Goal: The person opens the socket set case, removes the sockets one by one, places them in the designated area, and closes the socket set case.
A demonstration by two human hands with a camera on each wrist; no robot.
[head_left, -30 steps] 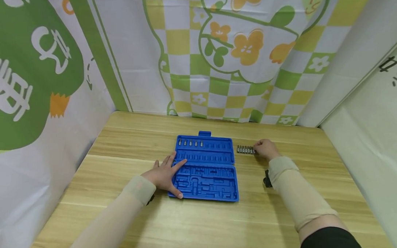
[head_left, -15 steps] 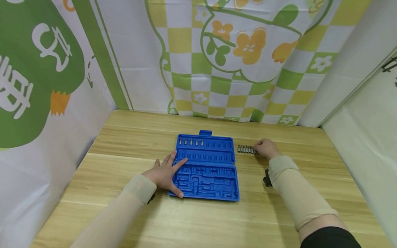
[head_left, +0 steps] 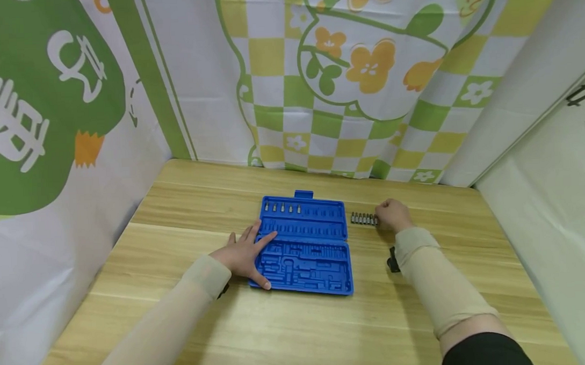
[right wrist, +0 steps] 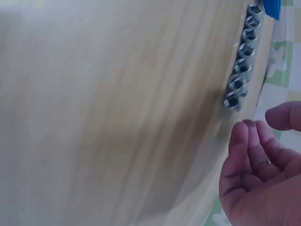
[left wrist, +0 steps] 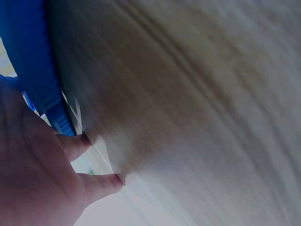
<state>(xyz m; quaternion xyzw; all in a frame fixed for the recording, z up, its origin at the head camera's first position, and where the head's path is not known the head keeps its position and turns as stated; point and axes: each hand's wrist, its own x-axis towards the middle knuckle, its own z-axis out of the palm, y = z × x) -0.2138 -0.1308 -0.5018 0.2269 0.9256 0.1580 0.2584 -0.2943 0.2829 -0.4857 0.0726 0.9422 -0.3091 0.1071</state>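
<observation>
An open blue tool case [head_left: 306,291] lies flat on the wooden table, its two halves full of moulded slots. Spread over its left edge, my left hand [head_left: 239,257] rests with straight fingers [head_left: 267,240]. Several small silver bits [head_left: 282,208] stand in the far row of the upper half. To the right of the case is a tight row of silver socket bits [head_left: 364,218]; the right wrist view shows their round, hollow ends [right wrist: 242,66]. My right hand [head_left: 393,215] is loosely curled at the row's right end, thumb and fingers slightly apart, nothing visible between them.
The wooden table [head_left: 187,202] reaches back to a green-and-white patterned curtain [head_left: 363,121]. White sheets hang on the left [head_left: 39,277] and right [head_left: 559,194] sides. A blue latch tab [head_left: 303,194] sticks out from the case's far edge.
My right hand has drawn slightly up and right, off the end of the socket bits, which show more fully now. The left hand and case keep their places; the head view has shifted slightly.
</observation>
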